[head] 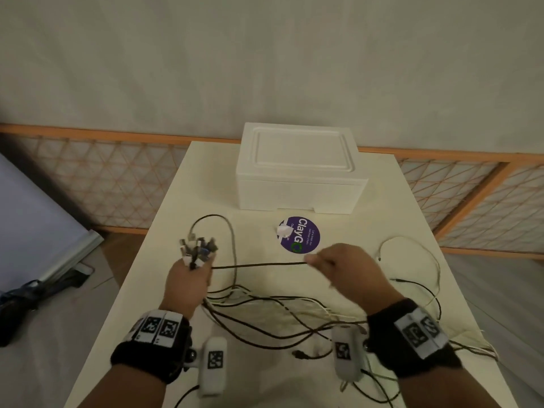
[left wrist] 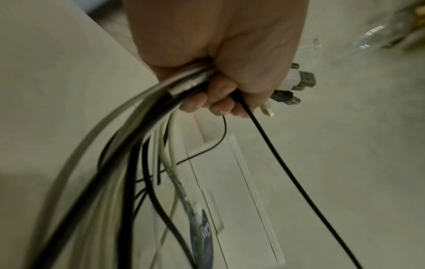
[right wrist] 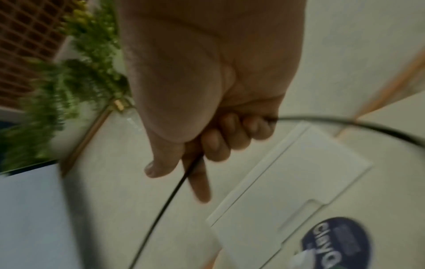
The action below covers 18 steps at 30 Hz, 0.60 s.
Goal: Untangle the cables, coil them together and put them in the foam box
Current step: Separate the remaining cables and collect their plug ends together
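Observation:
My left hand (head: 188,278) grips a bundle of cable ends (head: 197,248), their plugs sticking up out of the fist. In the left wrist view the fingers (left wrist: 218,102) curl round several black and white cables (left wrist: 138,145), plugs (left wrist: 296,85) beyond the thumb. One black cable (head: 259,264) runs taut from that fist to my right hand (head: 332,266), which pinches it; the right wrist view shows the cable (right wrist: 174,191) passing under the curled fingers (right wrist: 230,138). Loose cables (head: 279,313) sprawl over the table below both hands. The white foam box (head: 300,169) stands closed at the table's far end.
A round purple ClayGo sticker (head: 299,234) lies on the white table (head: 182,201) in front of the box. A thin white cable loop (head: 412,251) reaches toward the right edge. A lattice screen (head: 103,178) stands behind, and a plant (right wrist: 69,91) shows in the right wrist view.

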Motion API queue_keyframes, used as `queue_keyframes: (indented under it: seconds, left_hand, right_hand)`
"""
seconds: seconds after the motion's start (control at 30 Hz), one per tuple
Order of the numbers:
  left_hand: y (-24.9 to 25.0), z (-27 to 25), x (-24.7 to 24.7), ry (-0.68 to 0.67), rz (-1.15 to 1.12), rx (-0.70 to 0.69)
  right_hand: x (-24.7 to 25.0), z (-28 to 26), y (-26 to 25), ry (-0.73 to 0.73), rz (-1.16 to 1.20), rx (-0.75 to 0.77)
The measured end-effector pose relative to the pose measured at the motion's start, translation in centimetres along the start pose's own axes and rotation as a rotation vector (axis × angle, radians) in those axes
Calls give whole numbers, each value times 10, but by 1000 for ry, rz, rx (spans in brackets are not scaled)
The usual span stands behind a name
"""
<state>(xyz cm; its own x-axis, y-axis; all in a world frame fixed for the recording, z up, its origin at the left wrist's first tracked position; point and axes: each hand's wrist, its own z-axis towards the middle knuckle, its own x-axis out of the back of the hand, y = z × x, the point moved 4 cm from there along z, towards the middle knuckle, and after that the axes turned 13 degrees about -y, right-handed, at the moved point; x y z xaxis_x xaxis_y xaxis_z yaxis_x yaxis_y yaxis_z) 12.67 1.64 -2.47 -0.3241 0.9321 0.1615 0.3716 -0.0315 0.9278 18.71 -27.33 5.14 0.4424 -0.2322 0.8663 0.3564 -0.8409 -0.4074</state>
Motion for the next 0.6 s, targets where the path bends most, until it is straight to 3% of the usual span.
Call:
queue_keyframes:
  seconds: [0.07, 0.13, 0.2, 0.33, 0.4, 0.43, 0.53, 0.6]
  left_hand:
    - [-10, 4, 22, 87, -103, 55]
    - [-17, 5, 29, 85, -130, 67]
    - [-15, 3, 24, 40, -116, 42]
    - [-5, -1, 21, -70, -339, -57]
    - [0, -4, 23, -104, -453, -92]
    - [5, -6, 22, -108, -464, -107]
    - [25, -18, 0, -159, -472, -155]
    - [41, -30, -22, -240, -542, -180]
  right_hand:
    - [13, -17, 43, 78, -42, -191]
    - [18, -31, 66, 161, -104, -223]
    - [18, -37, 81, 222, -181, -238]
    - [24, -56, 124, 227, -205, -617]
    - [33, -60, 124, 263, -243, -675]
    - [34, -53, 112, 285, -193, -595]
    - [30, -23, 27, 298, 36, -114]
    - [10, -7, -46, 116, 125, 165]
